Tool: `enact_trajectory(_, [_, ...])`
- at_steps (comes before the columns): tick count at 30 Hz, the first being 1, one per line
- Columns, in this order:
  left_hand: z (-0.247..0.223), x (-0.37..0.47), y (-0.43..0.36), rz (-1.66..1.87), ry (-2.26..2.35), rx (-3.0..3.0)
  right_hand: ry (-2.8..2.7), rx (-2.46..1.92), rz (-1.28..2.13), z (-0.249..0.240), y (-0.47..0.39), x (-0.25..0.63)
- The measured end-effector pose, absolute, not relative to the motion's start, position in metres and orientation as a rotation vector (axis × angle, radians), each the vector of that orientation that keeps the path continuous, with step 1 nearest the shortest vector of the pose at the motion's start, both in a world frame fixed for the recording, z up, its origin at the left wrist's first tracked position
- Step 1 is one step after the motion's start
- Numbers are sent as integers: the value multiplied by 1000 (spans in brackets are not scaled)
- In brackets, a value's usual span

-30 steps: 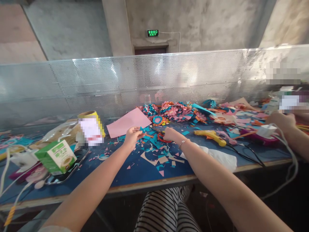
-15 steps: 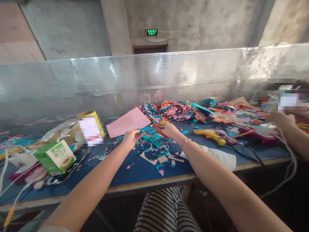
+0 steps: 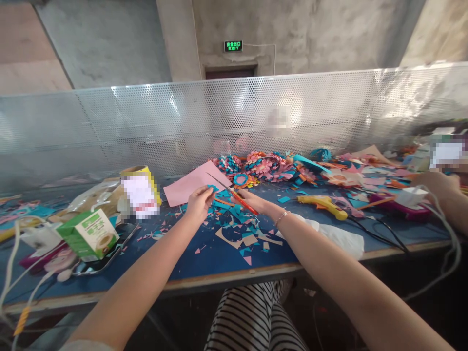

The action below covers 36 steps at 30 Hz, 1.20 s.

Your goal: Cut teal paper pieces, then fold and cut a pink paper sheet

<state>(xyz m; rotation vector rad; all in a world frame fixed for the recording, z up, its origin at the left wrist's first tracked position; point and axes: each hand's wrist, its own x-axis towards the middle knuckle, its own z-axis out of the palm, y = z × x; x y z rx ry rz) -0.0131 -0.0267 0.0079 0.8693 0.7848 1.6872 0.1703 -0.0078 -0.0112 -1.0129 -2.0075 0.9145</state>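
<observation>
My left hand [image 3: 200,201] pinches a small piece of blue paper [image 3: 212,187] at its fingertips. My right hand [image 3: 252,200] is wrapped round the red handles of a pair of scissors [image 3: 234,193], whose blades point up and to the left, near the blue piece. Behind both hands lies a pink paper sheet [image 3: 186,184]. A heap of pink, blue and orange paper flowers [image 3: 265,165] sits beyond my right hand. Blue scraps [image 3: 234,214] are scattered below the scissors.
A yellow glue gun [image 3: 323,204] and white plastic [image 3: 336,236] lie to the right. On the left stand a green box [image 3: 91,234] and a yellow roll [image 3: 155,187]. Another person's hand [image 3: 435,187] is at the far right. A perforated metal screen [image 3: 146,131] runs behind the table.
The scissors have swung lower, with their blades now across the pink sheet and nearer my left hand. An orange and blue flower behind them has come into sight. The view has shifted slightly.
</observation>
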Motion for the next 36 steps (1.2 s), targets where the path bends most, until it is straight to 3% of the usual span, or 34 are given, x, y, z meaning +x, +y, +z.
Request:
enact_trajectory(5, [13, -11, -31, 1645, 676, 846, -1893, -835, 1361, -15, -15, 169])
enact_trajectory(12, [16, -8, -36, 1629, 587, 917, -1815, -601, 1616, -14, -22, 168])
enact_trajectory(36, [16, -7, -35, 1680, 676, 872, -1778, -668, 1656, -3, -35, 165])
